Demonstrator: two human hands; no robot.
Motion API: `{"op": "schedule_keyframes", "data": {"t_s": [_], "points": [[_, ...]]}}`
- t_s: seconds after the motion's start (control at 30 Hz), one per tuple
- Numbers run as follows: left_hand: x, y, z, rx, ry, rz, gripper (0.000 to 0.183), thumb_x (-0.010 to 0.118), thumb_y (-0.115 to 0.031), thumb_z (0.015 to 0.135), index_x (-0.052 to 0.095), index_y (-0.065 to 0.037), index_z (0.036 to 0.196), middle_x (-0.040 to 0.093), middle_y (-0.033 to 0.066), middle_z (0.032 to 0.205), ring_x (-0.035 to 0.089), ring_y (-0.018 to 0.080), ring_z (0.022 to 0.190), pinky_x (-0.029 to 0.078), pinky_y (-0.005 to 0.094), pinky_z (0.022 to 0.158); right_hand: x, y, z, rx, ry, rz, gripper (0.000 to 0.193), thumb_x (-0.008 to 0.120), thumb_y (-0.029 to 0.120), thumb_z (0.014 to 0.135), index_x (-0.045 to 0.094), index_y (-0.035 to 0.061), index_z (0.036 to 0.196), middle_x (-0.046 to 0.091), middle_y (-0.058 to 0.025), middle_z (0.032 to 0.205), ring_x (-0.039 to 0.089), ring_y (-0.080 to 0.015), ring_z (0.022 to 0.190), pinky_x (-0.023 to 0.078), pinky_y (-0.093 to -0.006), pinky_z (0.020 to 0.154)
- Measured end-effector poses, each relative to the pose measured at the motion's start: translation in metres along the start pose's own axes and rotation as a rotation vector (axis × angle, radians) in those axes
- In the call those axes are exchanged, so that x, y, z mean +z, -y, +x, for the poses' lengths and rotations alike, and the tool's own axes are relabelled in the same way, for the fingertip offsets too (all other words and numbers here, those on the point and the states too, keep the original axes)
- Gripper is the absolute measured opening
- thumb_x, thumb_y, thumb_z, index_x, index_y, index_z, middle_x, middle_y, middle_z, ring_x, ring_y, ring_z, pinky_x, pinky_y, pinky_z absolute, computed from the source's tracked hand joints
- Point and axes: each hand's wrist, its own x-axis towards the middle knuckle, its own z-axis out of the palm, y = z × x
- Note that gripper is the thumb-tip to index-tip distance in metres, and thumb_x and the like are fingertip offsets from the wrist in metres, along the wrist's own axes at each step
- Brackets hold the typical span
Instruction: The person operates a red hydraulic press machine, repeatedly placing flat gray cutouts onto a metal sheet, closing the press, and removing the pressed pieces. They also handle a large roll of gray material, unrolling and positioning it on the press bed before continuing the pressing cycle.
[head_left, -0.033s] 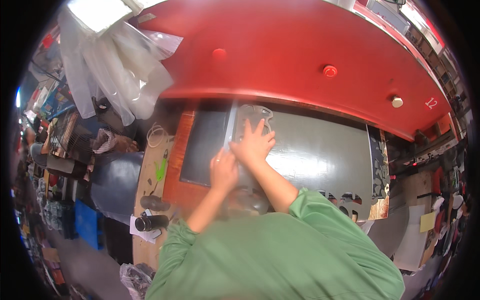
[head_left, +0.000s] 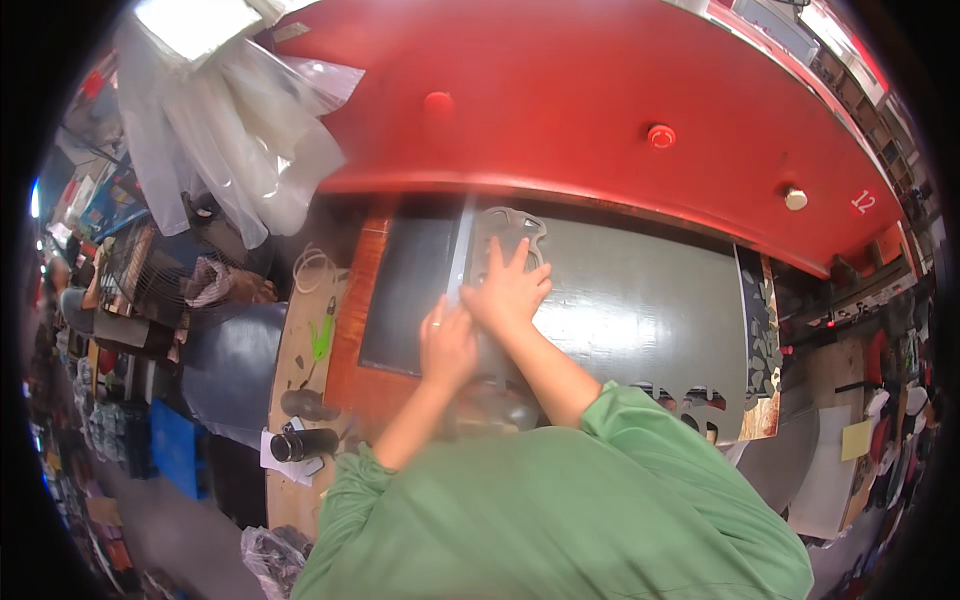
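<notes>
A grey, glossy sheet (head_left: 640,300) lies on a reddish-brown board, with a dark panel (head_left: 405,285) to its left. My right hand (head_left: 508,295) rests on the sheet's left part with its fingers spread. Its fingertips touch a curved metal outline (head_left: 537,228) that looks like a cutting die, partly covered by the fingers. Close beside the right wrist is my left hand (head_left: 447,342), its fingers curled together at the sheet's left edge, by a pale strip (head_left: 462,250). A ring shows on one finger. What the left fingers hold, if anything, is hidden.
A large red machine panel (head_left: 580,110) with knobs overhangs the far side. Clear plastic sheets (head_left: 230,130) hang at upper left. On the wooden table are green snips (head_left: 322,335) and a black cylinder (head_left: 305,445). Scrap with cut-outs (head_left: 760,330) lies at the right edge.
</notes>
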Motion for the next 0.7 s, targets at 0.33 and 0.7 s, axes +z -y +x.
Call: {"op": "schedule_keyframes", "data": {"t_s": [0.33, 0.7], "points": [[-0.232, 0.444, -0.096, 0.012, 0.031, 0.098, 0.035, 0.063, -0.018, 0.085, 0.068, -0.012, 0.119, 0.065, 0.0044, 0.126, 0.057, 0.0341, 0.117, 0.036, 0.0534, 0.106, 0.172, 0.414, -0.069, 0.042, 0.032, 0.657, 0.09, 0.078, 0.031, 0.065, 0.045, 0.005, 0.145, 0.04, -0.0205, 0.15, 0.05, -0.0293, 0.13, 0.039, -0.0371, 0.107], [-0.268, 0.379, -0.155, -0.033, 0.305, -0.089, 0.043, 0.071, -0.043, 0.083, 0.066, -0.004, 0.099, 0.068, 0.014, 0.088, 0.064, 0.0317, 0.094, 0.049, 0.0419, 0.087, 0.208, 0.303, -0.175, 0.039, 0.315, 1.696, 0.07, 0.062, 0.019, 0.08, 0.043, 0.0024, 0.145, 0.062, -0.009, 0.117, 0.057, -0.019, 0.109, 0.046, -0.0333, 0.096]]}}
